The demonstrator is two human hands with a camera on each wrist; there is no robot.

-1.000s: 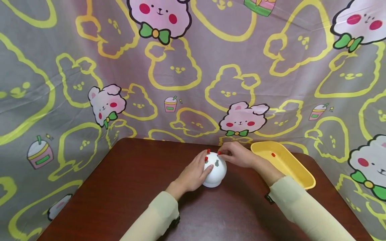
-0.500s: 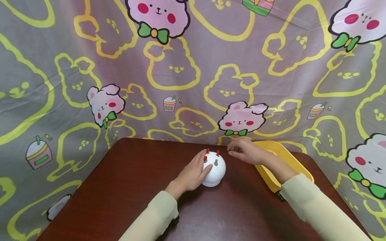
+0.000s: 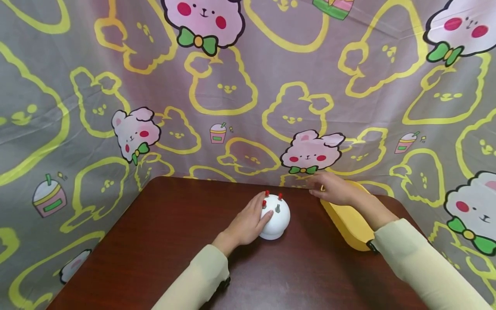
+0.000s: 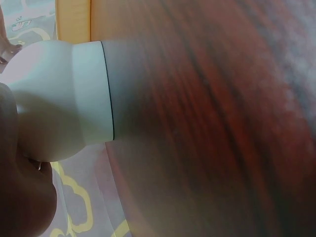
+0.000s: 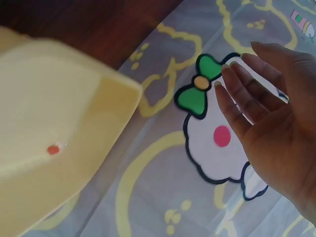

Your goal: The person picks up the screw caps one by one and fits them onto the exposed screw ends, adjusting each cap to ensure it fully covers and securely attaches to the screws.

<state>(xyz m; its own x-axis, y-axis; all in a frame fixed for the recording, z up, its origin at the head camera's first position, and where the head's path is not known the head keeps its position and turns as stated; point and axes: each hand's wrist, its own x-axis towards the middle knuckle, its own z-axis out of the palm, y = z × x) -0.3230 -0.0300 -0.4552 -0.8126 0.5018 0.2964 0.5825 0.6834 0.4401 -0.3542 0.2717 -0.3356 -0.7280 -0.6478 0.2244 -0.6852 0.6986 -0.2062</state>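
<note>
A white ball on a short round base (image 3: 276,226) stands on the table. My left hand (image 3: 245,221) holds it from the left, thumb at the front and fingers over the far side. Three red-tipped pegs stick up from its top, one of them a red-capped peg (image 3: 280,196) at the back right. Closer to the front is a bare grey peg (image 3: 277,209). My right hand (image 3: 334,188) hovers at the yellow tray's near-left side with relaxed fingers, nothing between them. Inside the yellow tray (image 5: 114,101) lies a small red piece (image 5: 53,149), visible in the right wrist view.
The dark reddish-brown table (image 3: 162,241) meets a patterned cloth (image 3: 232,86) along its back and sides. Behind my right forearm, the tray sits near the table's right back corner.
My right hand has let go of the red cap, which stays on its peg, and has moved right to the tray. The left hand keeps its hold on the white ball.
</note>
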